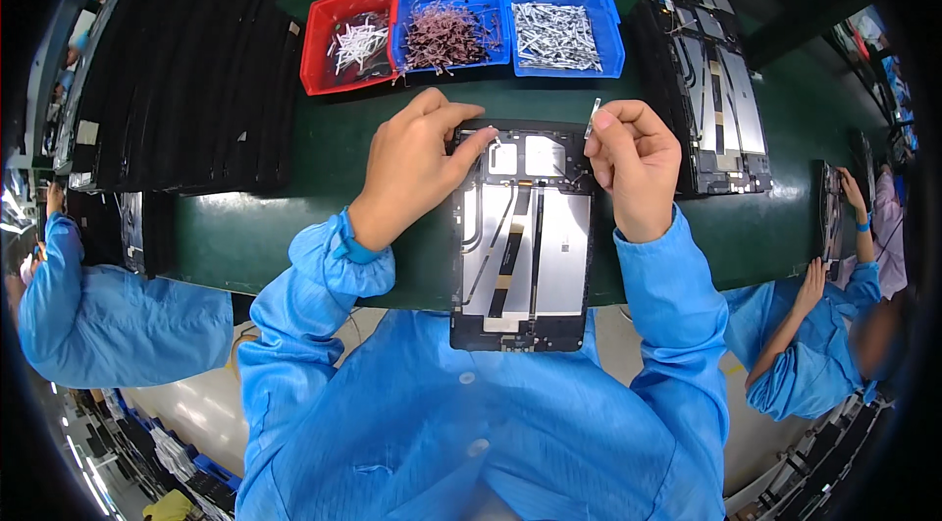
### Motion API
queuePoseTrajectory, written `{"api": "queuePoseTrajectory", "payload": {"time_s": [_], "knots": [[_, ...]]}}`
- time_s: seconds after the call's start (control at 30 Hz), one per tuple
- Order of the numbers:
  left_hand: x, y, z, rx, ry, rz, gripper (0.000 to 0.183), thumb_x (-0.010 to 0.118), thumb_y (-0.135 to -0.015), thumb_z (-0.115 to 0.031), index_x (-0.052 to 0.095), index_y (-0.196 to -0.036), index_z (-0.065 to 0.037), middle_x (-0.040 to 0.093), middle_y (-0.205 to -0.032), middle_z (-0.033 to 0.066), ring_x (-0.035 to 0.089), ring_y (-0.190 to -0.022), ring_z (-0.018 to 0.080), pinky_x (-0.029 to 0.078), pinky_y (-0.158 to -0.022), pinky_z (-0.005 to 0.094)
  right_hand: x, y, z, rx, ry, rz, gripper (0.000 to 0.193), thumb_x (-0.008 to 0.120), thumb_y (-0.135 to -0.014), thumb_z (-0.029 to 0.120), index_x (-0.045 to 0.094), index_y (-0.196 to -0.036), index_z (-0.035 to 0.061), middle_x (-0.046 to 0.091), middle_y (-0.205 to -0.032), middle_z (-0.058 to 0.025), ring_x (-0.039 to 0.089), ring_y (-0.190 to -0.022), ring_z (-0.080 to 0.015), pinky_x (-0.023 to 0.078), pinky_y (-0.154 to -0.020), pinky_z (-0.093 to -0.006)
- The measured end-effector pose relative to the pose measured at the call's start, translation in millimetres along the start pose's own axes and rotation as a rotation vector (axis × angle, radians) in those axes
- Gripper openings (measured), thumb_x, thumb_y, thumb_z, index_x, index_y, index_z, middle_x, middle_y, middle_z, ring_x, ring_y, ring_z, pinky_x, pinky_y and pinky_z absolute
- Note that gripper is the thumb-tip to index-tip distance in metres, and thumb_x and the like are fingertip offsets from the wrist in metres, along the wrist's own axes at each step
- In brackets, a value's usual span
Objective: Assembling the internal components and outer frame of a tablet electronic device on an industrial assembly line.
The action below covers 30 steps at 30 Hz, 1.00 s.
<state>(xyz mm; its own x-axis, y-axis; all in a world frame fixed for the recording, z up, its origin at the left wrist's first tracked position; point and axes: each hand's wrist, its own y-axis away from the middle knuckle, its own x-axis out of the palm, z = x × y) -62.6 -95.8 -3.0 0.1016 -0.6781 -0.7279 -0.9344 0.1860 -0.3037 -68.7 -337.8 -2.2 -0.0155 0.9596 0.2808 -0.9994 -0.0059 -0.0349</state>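
In front of me lies an opened tablet (574,256), black-framed, with a silver inner plate, dark flat cables and two pale rectangles near its far end. My left hand (417,148) is at its far left corner, thumb on the inside and index finger at the far edge, the other fingers curled and partly hidden. Between the thumb and index finger of my right hand (636,153), a small silver strip (593,119) is pinched upright, just above the tablet's far right corner. Whether the strip touches the frame, I cannot tell.
Beyond the tablet, a red bin (312,55) holds white pieces. Two blue bins (505,30) hold reddish-brown wired parts and silver strips. Black panels (186,70) are stacked left; more opened tablets (731,119) are piled right. Other people in blue work on both sides.
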Motion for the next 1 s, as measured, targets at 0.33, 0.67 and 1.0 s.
{"api": "queuePoseTrajectory", "payload": {"time_s": [0.33,0.67,1.0], "knots": [[5.6,-12.9,-2.8,-0.115,0.033,0.144,0.018,0.083,-0.084,-0.012,0.079,-0.099,-0.002,0.062,-0.08,0.0024,0.058,-0.072,0.0111,0.047,-0.063,0.0291,-5.3,1.2,-3.9,0.022,0.015,0.013,0.011,0.069,-0.1,0.011,0.067,-0.102,0.0004,0.067,-0.076,-0.0038,0.049,-0.057,-0.0029,0.035,-0.05,-0.0199],[24.8,-85.1,-7.4,0.106,-0.018,-0.326,0.018,0.073,-0.091,-0.018,0.078,-0.092,0.0,0.068,-0.081,0.0149,0.066,-0.071,0.0332,0.051,-0.066,0.0415,1.3,10.8,-8.7,0.012,-0.015,0.006,0.011,0.065,-0.102,0.013,0.063,-0.099,0.0028,0.066,-0.076,-0.0057,0.046,-0.05,-0.0044,0.032,-0.044,-0.0203],[-26.6,97.2,-14.0,-0.56,0.481,0.264,0.066,0.078,-0.093,-0.028,0.053,-0.138,0.014,0.073,-0.101,0.01,0.059,-0.061,0.0086,0.048,-0.055,0.0277,-13.8,90.1,-40.2,-0.126,0.278,0.13,0.01,0.063,-0.102,0.005,0.057,-0.108,-0.0008,0.067,-0.084,-0.0057,0.062,-0.072,-0.0075,0.049,-0.064,-0.0221]]}}
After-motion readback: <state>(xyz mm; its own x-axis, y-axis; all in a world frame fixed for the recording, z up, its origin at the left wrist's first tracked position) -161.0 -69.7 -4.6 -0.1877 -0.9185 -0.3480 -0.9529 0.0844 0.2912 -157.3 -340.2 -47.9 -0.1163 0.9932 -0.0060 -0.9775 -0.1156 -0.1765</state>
